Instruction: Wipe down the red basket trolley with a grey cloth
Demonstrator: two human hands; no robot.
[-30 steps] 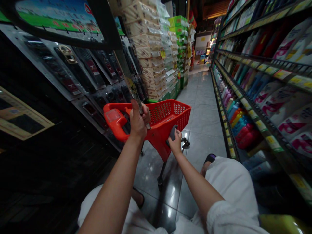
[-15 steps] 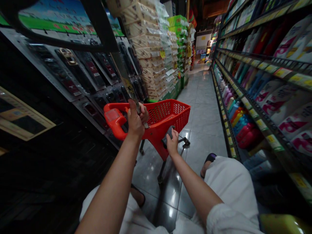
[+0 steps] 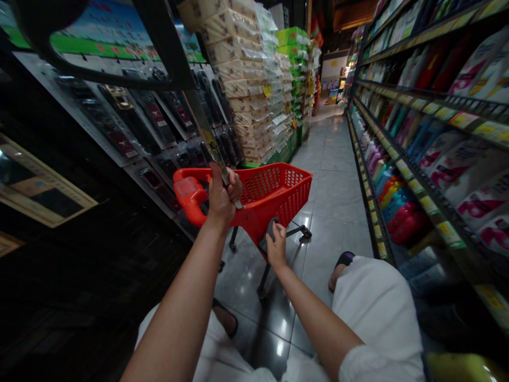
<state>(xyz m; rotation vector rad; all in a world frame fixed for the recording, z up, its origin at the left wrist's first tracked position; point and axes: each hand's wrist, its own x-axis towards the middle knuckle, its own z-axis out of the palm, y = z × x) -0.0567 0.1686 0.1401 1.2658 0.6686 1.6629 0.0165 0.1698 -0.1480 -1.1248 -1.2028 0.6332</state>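
Observation:
My left hand (image 3: 221, 197) is closed round the lower end of a long flat grey strip (image 3: 207, 135) with a yellow label. The strip runs up towards a black frame at the top of the picture, and I cannot tell what it is. That hand hovers over the near rim of a red plastic shopping trolley (image 3: 294, 183), beside its thick red handle (image 3: 189, 200). My right hand (image 3: 275, 248) is closed on a dark grey grip (image 3: 271, 228) at the trolley's near right side. The mesh basket looks to have nothing in it.
I am in a narrow shop aisle with a glossy grey tile floor (image 3: 334, 180). Shelves of coloured bottles and bags (image 3: 397, 212) line the right. Hanging dark packets (image 3: 131, 122) and stacked tissue packs (image 3: 246, 79) line the left. My sandalled foot (image 3: 342, 260) is beside the trolley.
My right hand has drawn the grey grip left and back towards me, and the trolley has shifted a little with it. My left hand has barely moved.

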